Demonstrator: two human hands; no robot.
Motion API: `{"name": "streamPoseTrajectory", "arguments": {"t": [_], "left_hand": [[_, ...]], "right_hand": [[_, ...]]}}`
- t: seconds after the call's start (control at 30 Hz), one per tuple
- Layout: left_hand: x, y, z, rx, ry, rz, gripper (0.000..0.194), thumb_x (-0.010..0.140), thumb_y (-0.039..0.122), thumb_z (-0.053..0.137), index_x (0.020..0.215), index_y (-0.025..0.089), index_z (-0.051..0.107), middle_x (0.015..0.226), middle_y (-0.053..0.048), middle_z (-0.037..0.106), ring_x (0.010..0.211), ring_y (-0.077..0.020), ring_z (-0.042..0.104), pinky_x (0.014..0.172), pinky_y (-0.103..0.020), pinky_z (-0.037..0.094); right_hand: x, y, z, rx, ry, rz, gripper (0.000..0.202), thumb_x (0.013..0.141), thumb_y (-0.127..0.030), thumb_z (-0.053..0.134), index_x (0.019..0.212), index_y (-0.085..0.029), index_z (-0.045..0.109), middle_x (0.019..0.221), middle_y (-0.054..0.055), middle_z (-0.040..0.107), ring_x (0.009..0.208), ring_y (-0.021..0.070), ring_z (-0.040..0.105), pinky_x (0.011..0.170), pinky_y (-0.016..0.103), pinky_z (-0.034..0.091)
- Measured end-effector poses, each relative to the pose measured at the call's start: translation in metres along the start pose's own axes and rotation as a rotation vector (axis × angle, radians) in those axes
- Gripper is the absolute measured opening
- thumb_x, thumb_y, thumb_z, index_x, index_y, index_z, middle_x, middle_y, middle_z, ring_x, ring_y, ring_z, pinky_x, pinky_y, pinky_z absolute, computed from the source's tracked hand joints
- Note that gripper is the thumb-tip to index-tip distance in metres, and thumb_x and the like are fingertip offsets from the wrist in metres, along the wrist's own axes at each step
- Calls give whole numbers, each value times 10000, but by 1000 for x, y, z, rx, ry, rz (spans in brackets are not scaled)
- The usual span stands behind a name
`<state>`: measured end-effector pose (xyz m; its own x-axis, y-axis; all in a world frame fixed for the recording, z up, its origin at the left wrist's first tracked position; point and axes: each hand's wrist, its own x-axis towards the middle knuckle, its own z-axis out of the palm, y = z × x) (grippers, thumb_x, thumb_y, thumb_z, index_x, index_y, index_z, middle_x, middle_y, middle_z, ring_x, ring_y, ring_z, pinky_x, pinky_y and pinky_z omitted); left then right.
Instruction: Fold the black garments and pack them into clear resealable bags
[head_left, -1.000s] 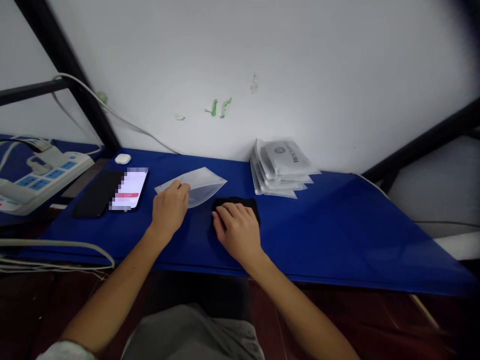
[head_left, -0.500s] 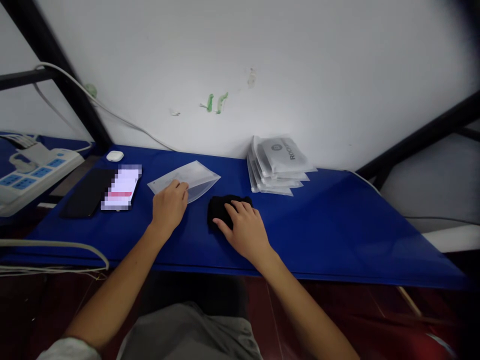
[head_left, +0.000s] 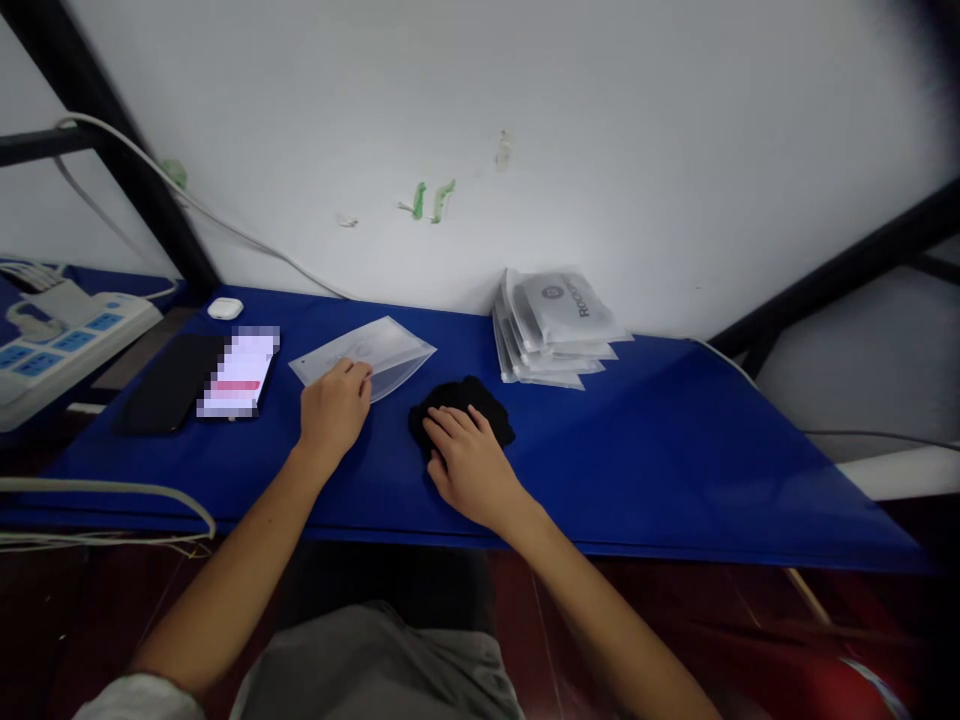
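A frosted translucent zip bag (head_left: 390, 350) lies flat on the blue table (head_left: 637, 450). My left hand (head_left: 335, 400) has its fingers closed on the near edge of this bag. Right of it, a bunched black cloth (head_left: 491, 410) lies on the table. My right hand (head_left: 469, 455) rests on top of the cloth with fingers somewhat spread, the fingertips pressing into the fabric. Behind the cloth, several frosted bags with grey contents (head_left: 562, 310) form a stack against the wall.
At the left are a lit phone (head_left: 238, 370), a dark flat device (head_left: 172, 385), a white earbud case (head_left: 225, 308) and a power strip (head_left: 90, 345). A white cable (head_left: 247, 240) runs along the wall; black frame bars flank both sides.
My right hand has shifted slightly left and its fingers have moved on the cloth. The black cloth is now more rumpled and spread out. My left hand stays on the bag.
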<state>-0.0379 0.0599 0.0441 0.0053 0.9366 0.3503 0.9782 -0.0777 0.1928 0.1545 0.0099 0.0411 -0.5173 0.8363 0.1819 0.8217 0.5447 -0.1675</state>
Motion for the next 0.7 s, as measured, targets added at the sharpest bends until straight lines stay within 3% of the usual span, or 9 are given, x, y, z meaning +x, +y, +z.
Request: {"name": "streamPoseTrajectory", "arguments": {"t": [0.2, 0.3, 0.37, 0.47, 0.57, 0.7], "left_hand": [[0, 0, 2, -15, 2, 9, 240, 903, 225, 455, 992, 222, 679, 970, -47, 676, 795, -208, 634, 558, -286, 362], [0, 0, 2, -20, 10, 8, 238, 905, 225, 456, 981, 220, 681, 962, -44, 678, 790, -206, 634, 554, -288, 359], [0, -1, 3, -25, 12, 7, 237, 903, 221, 458, 979, 218, 682, 951, -44, 677, 791, -205, 634, 553, -289, 359], [0, -1, 3, -24, 7, 6, 233, 899, 222, 465, 981, 218, 683, 940, -42, 676, 788, -207, 633, 551, -291, 360], [0, -2, 4, -22, 7, 5, 233, 901, 226, 463, 980, 221, 683, 946, -39, 677, 788, -208, 634, 549, -291, 360], [0, -3, 4, -33, -4, -3, 237, 902, 230, 462, 990, 221, 682, 952, -41, 677, 795, -206, 635, 556, -291, 369]], "right_hand": [[-11, 17, -10, 137, -32, -56, 452, 810, -93, 450, 1226, -173, 608, 1380, 79, 541, 1334, 231, 421, 1145, 500, 258], [-12, 14, -9, 98, 44, -43, 349, 870, -156, 458, 1164, -172, 645, 1353, 101, 559, 1301, 239, 456, 1123, 488, 302], [-11, 8, -6, 34, 149, 27, 315, 917, -253, 456, 1144, -153, 650, 1319, 129, 577, 1248, 258, 498, 1076, 472, 362], [-7, -2, -1, -103, 261, 255, 398, 923, -347, 473, 1210, -101, 601, 1313, 191, 561, 1192, 327, 519, 975, 492, 428], [-2, -7, 3, -176, 203, 437, 482, 908, -382, 495, 1263, -60, 550, 1307, 237, 551, 1178, 389, 513, 928, 529, 440], [2, -1, 5, -156, 116, 386, 515, 908, -384, 490, 1288, -38, 525, 1334, 239, 534, 1231, 387, 476, 989, 524, 414]]}}
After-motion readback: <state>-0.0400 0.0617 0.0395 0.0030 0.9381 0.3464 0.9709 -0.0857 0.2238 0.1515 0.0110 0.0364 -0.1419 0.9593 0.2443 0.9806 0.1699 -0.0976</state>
